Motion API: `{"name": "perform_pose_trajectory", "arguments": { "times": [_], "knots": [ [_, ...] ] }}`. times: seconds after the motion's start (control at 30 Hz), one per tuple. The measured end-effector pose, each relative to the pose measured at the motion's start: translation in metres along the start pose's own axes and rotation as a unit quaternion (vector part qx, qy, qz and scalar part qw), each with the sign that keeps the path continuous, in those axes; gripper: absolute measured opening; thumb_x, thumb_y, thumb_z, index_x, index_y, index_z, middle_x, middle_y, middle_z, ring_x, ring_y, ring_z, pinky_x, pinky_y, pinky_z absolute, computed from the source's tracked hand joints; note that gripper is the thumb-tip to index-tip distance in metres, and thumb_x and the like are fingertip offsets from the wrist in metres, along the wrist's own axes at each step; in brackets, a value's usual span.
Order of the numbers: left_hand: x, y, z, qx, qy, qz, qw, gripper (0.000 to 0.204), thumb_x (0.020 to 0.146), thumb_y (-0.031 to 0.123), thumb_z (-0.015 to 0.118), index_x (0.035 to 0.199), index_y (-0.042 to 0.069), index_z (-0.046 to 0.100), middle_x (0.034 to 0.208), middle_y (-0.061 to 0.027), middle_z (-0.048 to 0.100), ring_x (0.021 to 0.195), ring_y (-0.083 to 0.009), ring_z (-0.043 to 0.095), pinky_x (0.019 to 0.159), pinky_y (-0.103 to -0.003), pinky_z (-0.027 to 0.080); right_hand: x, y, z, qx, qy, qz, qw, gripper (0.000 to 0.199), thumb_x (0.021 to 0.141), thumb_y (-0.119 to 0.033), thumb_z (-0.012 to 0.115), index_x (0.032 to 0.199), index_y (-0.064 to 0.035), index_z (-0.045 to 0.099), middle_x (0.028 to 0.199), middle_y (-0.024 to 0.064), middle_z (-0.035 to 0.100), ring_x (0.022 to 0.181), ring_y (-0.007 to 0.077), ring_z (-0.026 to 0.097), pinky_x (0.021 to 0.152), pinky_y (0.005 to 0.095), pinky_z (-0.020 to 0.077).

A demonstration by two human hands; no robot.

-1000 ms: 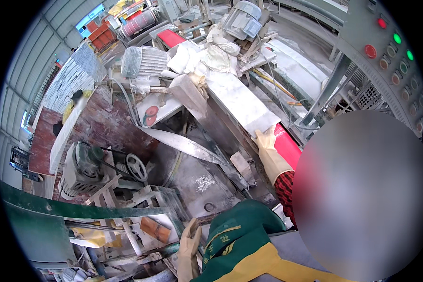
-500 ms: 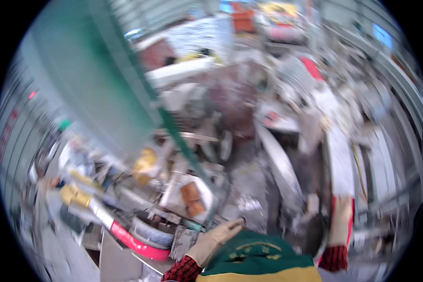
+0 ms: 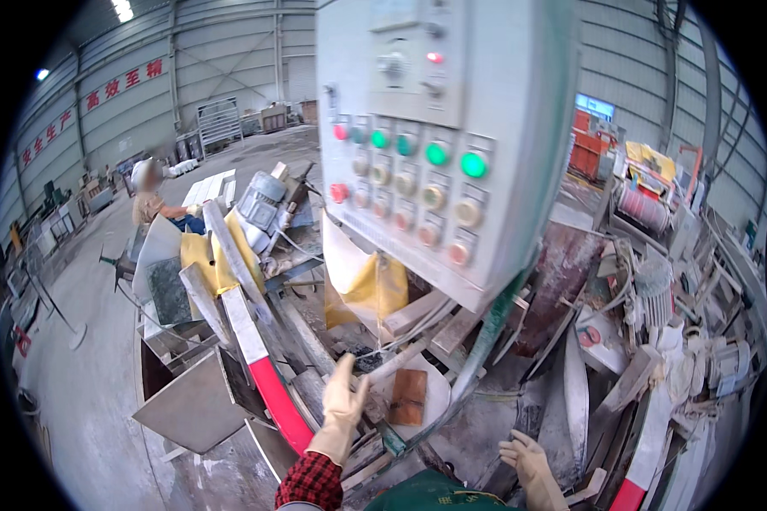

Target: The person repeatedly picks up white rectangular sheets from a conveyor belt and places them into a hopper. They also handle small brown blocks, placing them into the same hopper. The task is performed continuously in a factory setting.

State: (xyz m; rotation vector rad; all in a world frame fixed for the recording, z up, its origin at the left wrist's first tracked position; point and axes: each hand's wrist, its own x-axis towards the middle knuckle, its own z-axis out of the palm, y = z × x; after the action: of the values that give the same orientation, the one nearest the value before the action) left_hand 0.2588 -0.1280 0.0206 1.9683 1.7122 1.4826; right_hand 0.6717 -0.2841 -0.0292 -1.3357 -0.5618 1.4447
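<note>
Raising left hand (image 3: 343,407), gloved, fingers spread, grasping nothing, toward control panel (image 3: 439,153) at 12 o'clock; brown tile (image 3: 408,397) lies at its 3 o'clock; right hand (image 3: 530,464) low, released; next likely button press, needing further upward reach.

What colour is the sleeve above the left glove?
The sleeve is red and black check, seen in the head view, below the cream left hand.
</note>
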Motion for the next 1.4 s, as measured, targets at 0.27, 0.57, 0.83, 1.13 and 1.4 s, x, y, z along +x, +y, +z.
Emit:
{"name": "perform_pose_trajectory", "arguments": {
  "times": [0.27,0.57,0.83,1.13,1.4],
  "knots": [
    [0.045,-0.099,-0.112,0.319,0.050,-0.195,0.926,0.078,0.074,0.039,0.071,0.137,0.009,0.037,0.140,-0.0190,0.038,0.131,-0.0386,0.032,0.107,-0.048,0.025,0.024,0.007,0.027,-0.050,-0.027,0.033,0.998,0.053,0.095,-0.009,0.049,0.141,-0.0013,0.026,0.107,0.0219,0.062,0.085,0.0251,0.065,0.076,0.0330,0.0548],
    [0.069,-0.159,-0.128,0.349,0.018,-0.219,0.911,0.062,0.080,0.035,0.062,0.133,0.010,0.044,0.139,-0.0183,0.039,0.134,-0.0394,0.028,0.110,-0.050,0.019,0.003,0.015,0.079,-0.107,0.008,0.045,0.993,0.047,0.091,-0.013,0.058,0.135,-0.0098,0.043,0.102,0.0103,0.066,0.079,0.0157,0.064,0.067,0.0266,0.0545],
    [0.069,-0.160,-0.125,0.363,0.026,-0.187,0.913,0.054,0.080,0.031,0.063,0.126,0.007,0.049,0.135,-0.0197,0.043,0.127,-0.0386,0.034,0.108,-0.048,0.023,0.050,0.049,0.060,-0.090,-0.043,0.095,0.990,0.054,0.095,-0.006,0.047,0.142,0.0000,0.022,0.108,0.0230,0.061,0.086,0.0256,0.065,0.075,0.0323,0.0552],
    [0.068,-0.155,-0.130,0.342,-0.003,-0.154,0.927,0.055,0.074,0.030,0.069,0.120,0.006,0.051,0.129,-0.0177,0.044,0.124,-0.0378,0.036,0.106,-0.046,0.027,0.050,0.042,0.100,-0.085,-0.106,0.090,0.987,0.057,0.094,-0.005,0.051,0.142,0.0014,0.021,0.109,0.0216,0.060,0.082,0.0207,0.063,0.071,0.0279,0.0521],
    [0.089,-0.170,-0.140,0.350,-0.021,-0.187,0.918,0.063,0.071,0.034,0.072,0.123,0.007,0.050,0.134,-0.0157,0.042,0.128,-0.0355,0.033,0.107,-0.044,0.026,0.040,0.036,0.079,-0.153,-0.039,0.087,0.984,0.052,0.092,-0.007,0.054,0.139,0.0021,0.033,0.104,0.0186,0.065,0.083,0.0219,0.067,0.074,0.0291,0.0550]
  ]
}}
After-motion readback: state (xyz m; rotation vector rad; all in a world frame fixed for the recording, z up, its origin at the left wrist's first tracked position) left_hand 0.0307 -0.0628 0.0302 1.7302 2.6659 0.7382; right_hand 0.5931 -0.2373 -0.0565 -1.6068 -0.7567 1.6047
